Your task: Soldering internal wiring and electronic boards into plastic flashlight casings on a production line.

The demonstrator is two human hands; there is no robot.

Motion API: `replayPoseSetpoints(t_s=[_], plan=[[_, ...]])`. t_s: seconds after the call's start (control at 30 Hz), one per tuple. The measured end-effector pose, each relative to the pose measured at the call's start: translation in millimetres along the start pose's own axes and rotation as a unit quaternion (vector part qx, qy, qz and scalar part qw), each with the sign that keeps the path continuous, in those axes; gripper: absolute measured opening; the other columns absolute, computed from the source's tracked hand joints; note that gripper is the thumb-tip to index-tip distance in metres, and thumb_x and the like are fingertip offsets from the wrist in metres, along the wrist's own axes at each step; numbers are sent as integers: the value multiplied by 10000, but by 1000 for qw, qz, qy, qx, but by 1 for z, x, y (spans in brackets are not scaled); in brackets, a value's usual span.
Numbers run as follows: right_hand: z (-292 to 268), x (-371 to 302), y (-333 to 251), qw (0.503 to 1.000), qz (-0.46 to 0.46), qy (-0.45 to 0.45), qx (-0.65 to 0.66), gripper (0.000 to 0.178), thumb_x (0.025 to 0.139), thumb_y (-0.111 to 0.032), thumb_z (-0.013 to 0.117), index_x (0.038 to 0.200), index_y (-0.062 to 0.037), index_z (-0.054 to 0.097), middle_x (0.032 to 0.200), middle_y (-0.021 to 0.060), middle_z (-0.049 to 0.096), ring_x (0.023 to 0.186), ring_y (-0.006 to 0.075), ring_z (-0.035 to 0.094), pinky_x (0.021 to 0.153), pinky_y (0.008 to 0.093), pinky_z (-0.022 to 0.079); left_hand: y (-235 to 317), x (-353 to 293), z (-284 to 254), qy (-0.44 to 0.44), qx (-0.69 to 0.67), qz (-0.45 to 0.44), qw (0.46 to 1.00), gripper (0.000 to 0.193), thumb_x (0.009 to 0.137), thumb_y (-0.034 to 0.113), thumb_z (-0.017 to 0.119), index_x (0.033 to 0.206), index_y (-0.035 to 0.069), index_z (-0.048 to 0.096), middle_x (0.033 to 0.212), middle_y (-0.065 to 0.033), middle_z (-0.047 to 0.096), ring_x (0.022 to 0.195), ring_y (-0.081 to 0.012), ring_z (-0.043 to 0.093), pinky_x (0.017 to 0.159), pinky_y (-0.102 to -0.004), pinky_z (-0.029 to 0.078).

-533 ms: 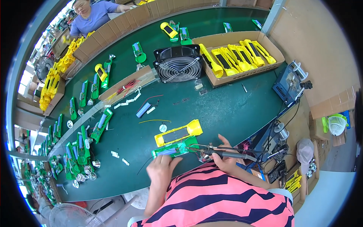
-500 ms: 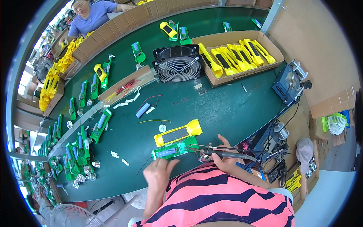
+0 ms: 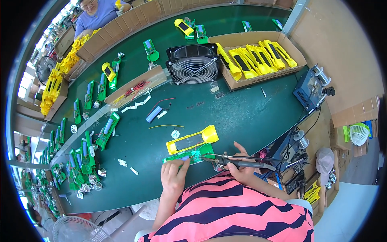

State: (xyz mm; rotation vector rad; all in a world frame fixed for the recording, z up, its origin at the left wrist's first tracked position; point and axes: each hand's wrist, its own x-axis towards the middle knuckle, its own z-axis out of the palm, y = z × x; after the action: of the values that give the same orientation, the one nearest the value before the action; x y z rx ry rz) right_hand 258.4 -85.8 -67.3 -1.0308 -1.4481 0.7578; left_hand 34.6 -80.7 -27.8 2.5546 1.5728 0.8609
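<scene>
A fan [image 3: 193, 70] and a box [image 3: 264, 76] stand farther back; a yellow shell [image 3: 189, 142] lies just beyond the green shell [image 3: 207, 151] on the table [image 3: 242, 113]. The left hand [image 3: 173, 177], fingers bent, overlaps the green shell's left end, pinch unclear; the right hand [image 3: 241, 167] wraps the iron [image 3: 253, 164], forefinger extended.

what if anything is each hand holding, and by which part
The right hand holds a soldering iron by its dark handle. The left hand is at the green casing; whether it grips cannot be told.

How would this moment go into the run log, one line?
left hand: at green housing; right hand: holding soldering iron; yellow shell: beside housing
</scene>
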Motion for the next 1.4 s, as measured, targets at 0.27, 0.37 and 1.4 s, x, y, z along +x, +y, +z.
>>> replayPoseSetpoints(t_s=[0.27,0.37,1.4], plan=[[-2,-1,-1,1000,5,17,7,148,658,-42,633,802,-26,602,668,64,563,627,154,565,933,494,341,5,7,7,-58,-39,19,997,272,590,-1,629,850,79,634,739,-34,517,644,-200,518,563,-314,420],[-2,-1,0,1000,17,13,16,136,662,-46,633,795,-29,607,666,61,567,624,150,568,941,491,333,5,8,4,-77,-40,28,996,284,595,4,621,867,83,639,740,-42,502,646,-202,509,559,-318,418],[-8,-3,5,984,131,56,105,139,751,12,562,884,10,522,774,116,624,662,127,605,921,438,363,9,8,6,-87,-41,8,995,250,613,6,618,842,99,651,712,-39,490,630,-203,499,557,-319,413]])
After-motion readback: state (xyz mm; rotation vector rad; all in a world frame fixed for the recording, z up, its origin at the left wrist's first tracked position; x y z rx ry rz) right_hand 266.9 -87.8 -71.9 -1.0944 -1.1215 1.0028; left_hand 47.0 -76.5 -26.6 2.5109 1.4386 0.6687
